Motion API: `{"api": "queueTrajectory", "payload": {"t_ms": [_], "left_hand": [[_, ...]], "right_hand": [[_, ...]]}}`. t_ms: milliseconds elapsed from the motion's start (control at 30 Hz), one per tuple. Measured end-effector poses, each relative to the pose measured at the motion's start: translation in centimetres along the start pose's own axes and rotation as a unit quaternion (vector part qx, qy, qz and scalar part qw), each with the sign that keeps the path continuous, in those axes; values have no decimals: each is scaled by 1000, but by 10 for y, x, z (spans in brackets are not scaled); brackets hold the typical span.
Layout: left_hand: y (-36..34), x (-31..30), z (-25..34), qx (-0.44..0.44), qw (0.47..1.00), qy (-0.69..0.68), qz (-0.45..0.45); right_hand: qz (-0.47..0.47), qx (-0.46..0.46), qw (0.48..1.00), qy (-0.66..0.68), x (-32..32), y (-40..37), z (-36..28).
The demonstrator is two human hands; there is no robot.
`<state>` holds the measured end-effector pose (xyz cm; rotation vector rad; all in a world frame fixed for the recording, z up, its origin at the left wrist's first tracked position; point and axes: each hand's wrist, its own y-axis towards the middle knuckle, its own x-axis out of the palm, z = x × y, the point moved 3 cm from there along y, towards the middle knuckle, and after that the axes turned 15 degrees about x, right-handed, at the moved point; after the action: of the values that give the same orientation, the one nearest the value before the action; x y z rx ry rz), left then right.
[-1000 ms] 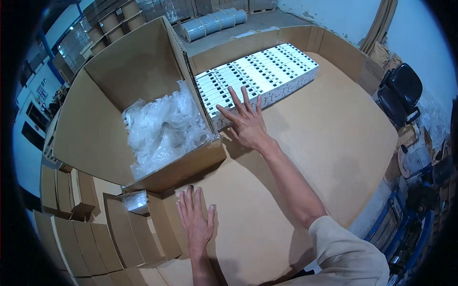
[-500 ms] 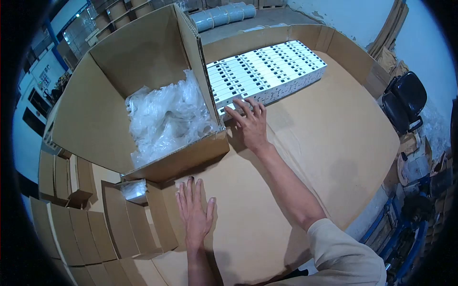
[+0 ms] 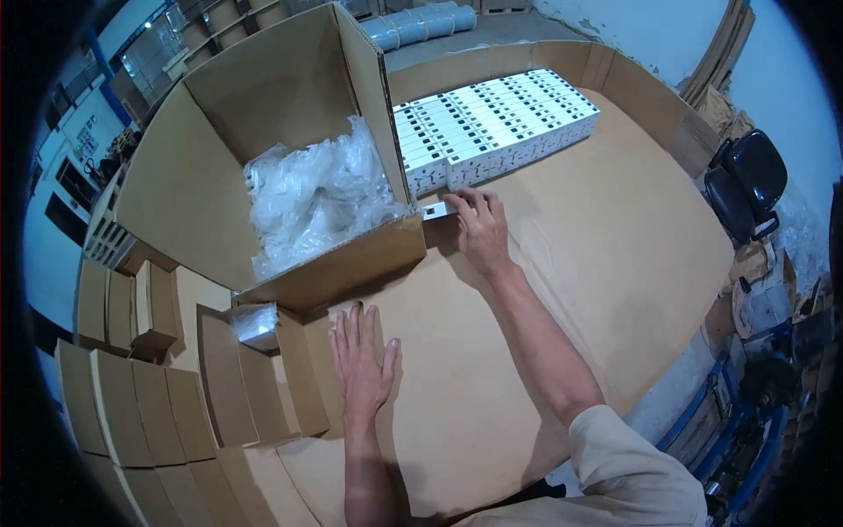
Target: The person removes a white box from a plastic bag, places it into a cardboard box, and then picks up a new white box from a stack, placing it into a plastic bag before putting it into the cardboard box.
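As the open carton (image 3: 219, 176) of plastic wrap (image 3: 316, 193) stands at left, my left hand (image 3: 362, 360) stays flat on the cardboard surface (image 3: 457, 404), fingers spread and empty. My right hand (image 3: 479, 230), splayed over the block of white boxes (image 3: 500, 119) a second ago, has closed its fingers on one small white box (image 3: 436, 210), now drawn clear of the block to the carton's near corner.

A warehouse packing floor: large cardboard cartons (image 3: 290, 97), stacked flat boxes (image 3: 140, 386), and wrapped rolls (image 3: 417, 25) on concrete.
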<state>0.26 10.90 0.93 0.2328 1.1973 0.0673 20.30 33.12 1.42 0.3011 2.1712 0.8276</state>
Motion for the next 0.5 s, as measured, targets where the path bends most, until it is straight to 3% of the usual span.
{"api": "queueTrajectory", "payload": {"t_ms": [333, 433, 500], "left_hand": [[-8, -1, -10, 27, 994, -76, 72], [-7, -4, -19, 36, 980, -170, 102], [-8, -8, -17, -16, 956, -266, 120]], "right_hand": [[-13, 76, 993, 91, -47, -64, -35], [-31, 106, 988, 111, -54, -81, -53], [-49, 121, 983, 126, -56, -90, -68]]}}
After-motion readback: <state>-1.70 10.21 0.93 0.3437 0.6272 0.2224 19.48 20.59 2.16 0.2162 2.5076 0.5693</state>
